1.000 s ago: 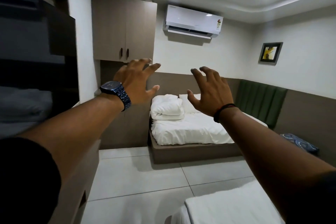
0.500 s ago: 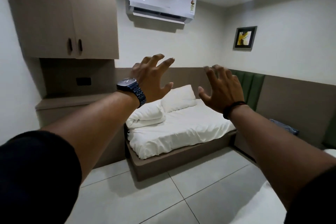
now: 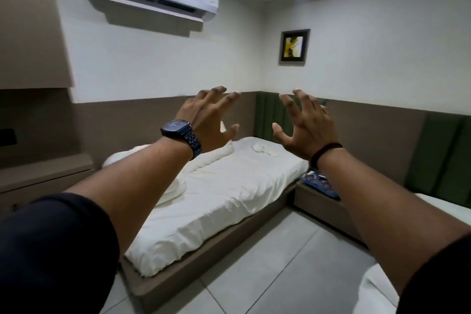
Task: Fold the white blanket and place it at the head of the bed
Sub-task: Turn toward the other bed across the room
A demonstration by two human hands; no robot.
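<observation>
A low bed [image 3: 229,201] with a white sheet stands against the far wall. A folded white blanket [image 3: 175,187] lies along its left side, mostly hidden behind my left forearm. A white pillow [image 3: 221,151] peeks out past my left hand. My left hand [image 3: 211,120], with a dark watch at the wrist, is raised in the air above the bed, fingers spread, holding nothing. My right hand [image 3: 305,127], a black band at its wrist, is raised beside it, fingers spread and empty. A small white item [image 3: 265,149] rests on the sheet near the green headboard [image 3: 270,115].
A brown ledge [image 3: 43,173] runs at the left under a wall cabinet. A low side table [image 3: 318,201] with a blue patterned item [image 3: 318,183] sits right of the bed. A second white bed corner [image 3: 377,285] shows at the lower right. Grey floor tiles [image 3: 267,270] lie between.
The view has come closer to the bed and turned right. Both hands stay raised, spread and empty.
</observation>
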